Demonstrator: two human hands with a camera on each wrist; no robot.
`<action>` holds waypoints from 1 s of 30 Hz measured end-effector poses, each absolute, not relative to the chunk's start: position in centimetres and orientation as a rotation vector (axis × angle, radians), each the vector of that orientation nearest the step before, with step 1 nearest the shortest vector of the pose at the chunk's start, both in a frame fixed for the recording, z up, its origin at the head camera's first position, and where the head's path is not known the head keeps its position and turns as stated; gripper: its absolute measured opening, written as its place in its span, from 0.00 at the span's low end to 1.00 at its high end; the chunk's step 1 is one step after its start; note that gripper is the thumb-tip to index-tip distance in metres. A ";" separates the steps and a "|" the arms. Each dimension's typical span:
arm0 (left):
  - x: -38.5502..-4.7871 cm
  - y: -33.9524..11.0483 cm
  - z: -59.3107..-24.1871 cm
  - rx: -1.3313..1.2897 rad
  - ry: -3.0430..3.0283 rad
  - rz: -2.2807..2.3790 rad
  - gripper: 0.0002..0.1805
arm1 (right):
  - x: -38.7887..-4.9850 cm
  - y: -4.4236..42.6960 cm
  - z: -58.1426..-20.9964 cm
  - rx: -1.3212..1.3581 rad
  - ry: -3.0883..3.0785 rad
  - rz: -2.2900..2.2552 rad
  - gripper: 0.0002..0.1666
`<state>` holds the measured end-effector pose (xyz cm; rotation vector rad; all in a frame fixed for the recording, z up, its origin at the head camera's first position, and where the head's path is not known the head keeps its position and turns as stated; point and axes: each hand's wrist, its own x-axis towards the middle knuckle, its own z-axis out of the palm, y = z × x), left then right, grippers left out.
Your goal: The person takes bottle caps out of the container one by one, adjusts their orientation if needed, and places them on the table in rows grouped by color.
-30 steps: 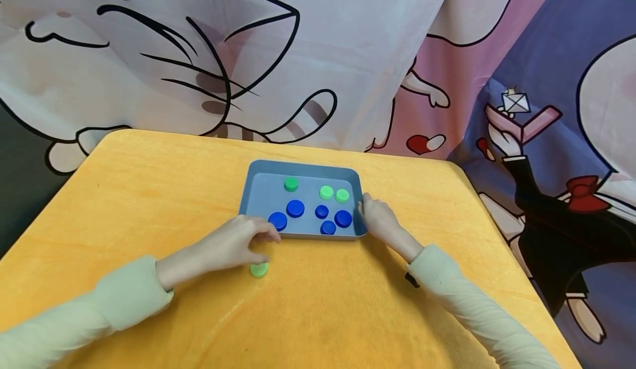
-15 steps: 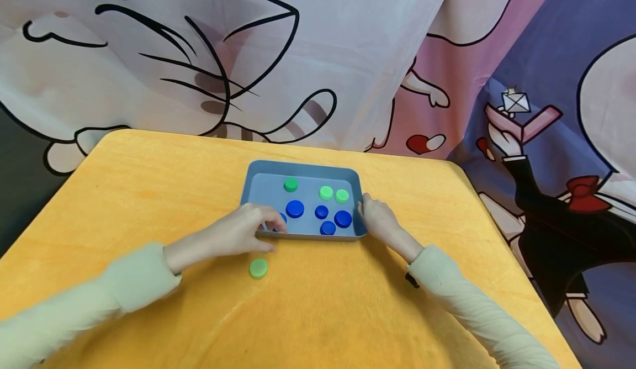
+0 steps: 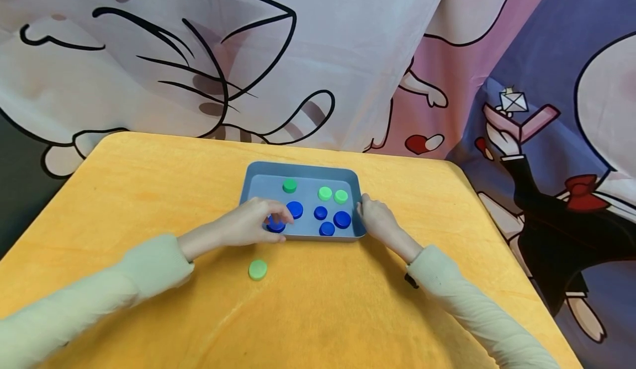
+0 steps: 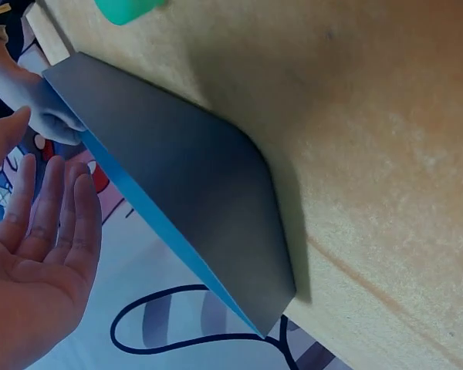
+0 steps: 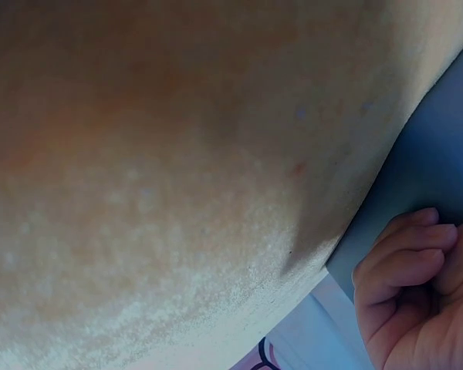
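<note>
Blue-grey, the shallow tray point(image 3: 307, 189) sits at the middle of the head frame, holding green and blue discs. At its right end the person's right hand point(image 3: 379, 218) has curled fingers, apparently gripping the wall. The left hand point(image 3: 248, 224) hangs over the lower left corner, fingers loosely parted and grasping nothing; a blue disc point(image 3: 275, 227) shows between thumb and fingers. The step looks like reaching for that disc; the next move would call for a pinch that spares the neighbouring blue disc point(image 3: 295, 209). A pale green disc point(image 3: 258, 270) lies below, on the yellow table point(image 3: 169, 186).
</note>
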<state>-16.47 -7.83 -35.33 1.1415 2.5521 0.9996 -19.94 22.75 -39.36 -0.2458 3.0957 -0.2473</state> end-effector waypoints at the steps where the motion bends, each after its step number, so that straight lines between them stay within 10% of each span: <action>1: -16.6 -7.8 -35.5 1.148 2.564 0.996 0.14 | -19.9 22.8 -39.4 -0.243 3.095 -0.249 0.14; 30: -20.8 -8.8 -38.4 0.967 2.486 1.112 0.18 | -19.8 22.7 -39.1 -0.224 3.068 -0.263 0.14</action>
